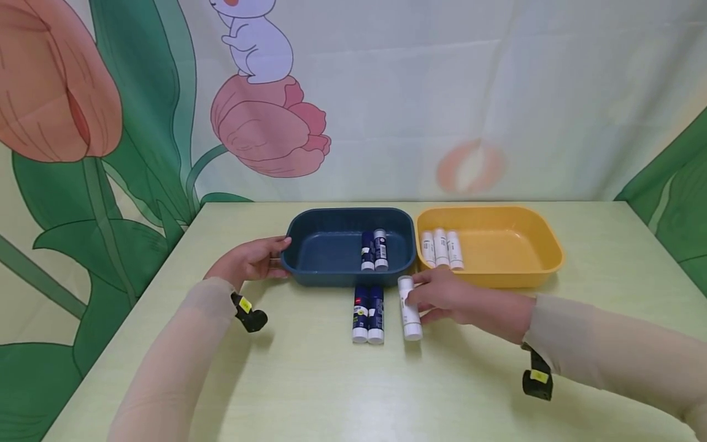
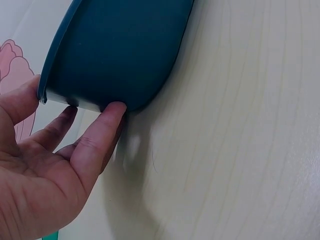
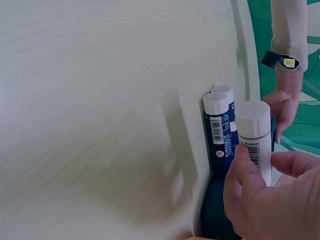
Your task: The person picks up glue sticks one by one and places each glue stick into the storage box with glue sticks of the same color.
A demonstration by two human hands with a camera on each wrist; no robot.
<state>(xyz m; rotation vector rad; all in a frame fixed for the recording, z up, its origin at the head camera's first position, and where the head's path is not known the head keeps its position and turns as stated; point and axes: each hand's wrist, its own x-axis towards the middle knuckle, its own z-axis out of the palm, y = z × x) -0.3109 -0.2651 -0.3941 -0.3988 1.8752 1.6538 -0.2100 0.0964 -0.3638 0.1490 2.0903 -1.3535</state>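
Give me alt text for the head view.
A person's right hand holds a white tube while the left hand grips a blue tray. Two blue tubes are inside that tray and two more in front of it; three white tubes are in a yellow tray alongside.

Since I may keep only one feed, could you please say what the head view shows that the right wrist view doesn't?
Head only: two blue sticks in the blue tray, three white sticks in the yellow tray.
Right wrist only: the barcode on the held stick.
Both: that stick, left hand, right hand, two more blue sticks on the table.
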